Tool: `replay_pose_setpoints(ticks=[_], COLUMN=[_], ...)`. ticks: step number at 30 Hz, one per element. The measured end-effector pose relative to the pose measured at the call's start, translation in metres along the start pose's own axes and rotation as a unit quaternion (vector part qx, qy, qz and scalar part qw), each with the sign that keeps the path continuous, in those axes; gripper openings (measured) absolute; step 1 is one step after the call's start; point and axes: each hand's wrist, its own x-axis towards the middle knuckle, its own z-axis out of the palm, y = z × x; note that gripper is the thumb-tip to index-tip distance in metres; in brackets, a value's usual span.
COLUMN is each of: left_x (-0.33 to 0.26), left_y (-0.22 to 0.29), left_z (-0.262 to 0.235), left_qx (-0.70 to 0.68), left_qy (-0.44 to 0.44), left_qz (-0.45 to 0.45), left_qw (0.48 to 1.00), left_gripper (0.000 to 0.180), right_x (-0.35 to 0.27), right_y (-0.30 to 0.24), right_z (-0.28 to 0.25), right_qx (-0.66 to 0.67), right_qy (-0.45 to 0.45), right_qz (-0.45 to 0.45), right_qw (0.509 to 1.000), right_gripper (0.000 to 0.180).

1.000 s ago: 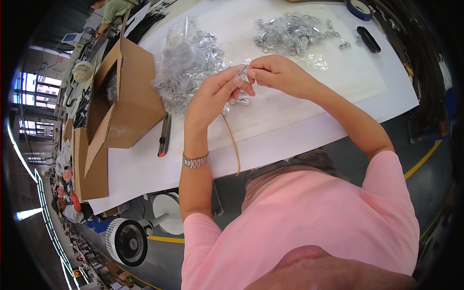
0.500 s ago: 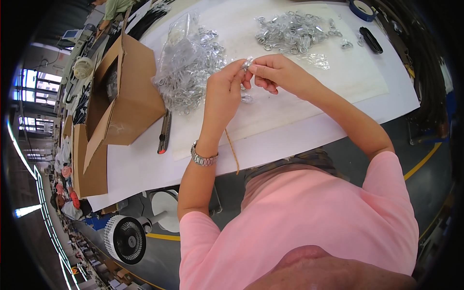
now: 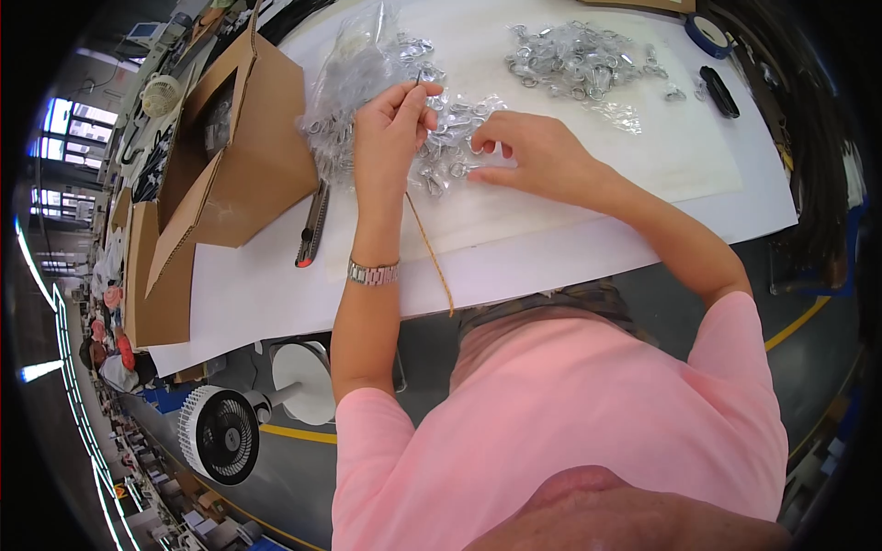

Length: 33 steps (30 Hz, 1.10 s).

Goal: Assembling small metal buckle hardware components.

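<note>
My left hand is pinched, thumb against index finger, and a thin dark tip sticks up from it. What that tip belongs to is hidden by the fingers. Below this hand a thin yellow-brown cord runs toward the table's near edge; whether it joins the tip I cannot tell. My right hand has its thumb and fingers spread, nothing visible between them. It is beside the right part of a heap of small silvery metal ring hardware, some of it in clear plastic. A large clear bag lies on the heap.
Another pile of bagged metal pieces lies farther right, with an empty-looking clear wrapper before it. An open cardboard box stands left, a box cutter beside it. Blue tape and a black item lie far right.
My hands were together over a small shiny piece; now they are apart. The left has moved left and away from me, the right has opened over the heap. The shiny piece no longer shows.
</note>
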Motion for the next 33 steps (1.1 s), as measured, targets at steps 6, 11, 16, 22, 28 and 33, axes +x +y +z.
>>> replay_pose_setpoints(ticks=[6,11,16,22,28,33], left_x=[-0.001,-0.007,-0.010,-0.011,-0.013,-0.016], left_y=[-0.004,0.003,0.000,-0.003,-0.004,0.001], left_z=[-0.001,0.009,0.021,0.020,0.021,0.024], left_qx=[0.037,0.100,0.086,0.088,0.084,0.073], left_qy=[-0.012,-0.068,-0.163,-0.116,-0.062,-0.079], left_qz=[0.004,0.010,-0.022,-0.033,-0.006,-0.015], left_qw=[0.999,0.993,0.983,0.989,0.995,0.994], left_gripper=[0.022,0.022,0.020,0.020,0.023,0.027], right_x=[0.006,0.007,0.009,0.007,0.007,0.001], right_y=[0.006,0.023,0.032,0.023,0.031,0.012], right_z=[0.022,-0.014,-0.021,-0.029,-0.044,-0.024], right_qx=[-0.261,0.293,0.472,0.345,0.258,0.162], right_qy=[0.002,-0.042,-0.052,-0.005,-0.053,0.083], right_qz=[-0.104,0.126,0.132,0.159,0.131,-0.056], right_qw=[0.960,0.947,0.870,0.925,0.956,0.982], right_gripper=[0.026,0.019,0.022,0.030,0.029,0.023])
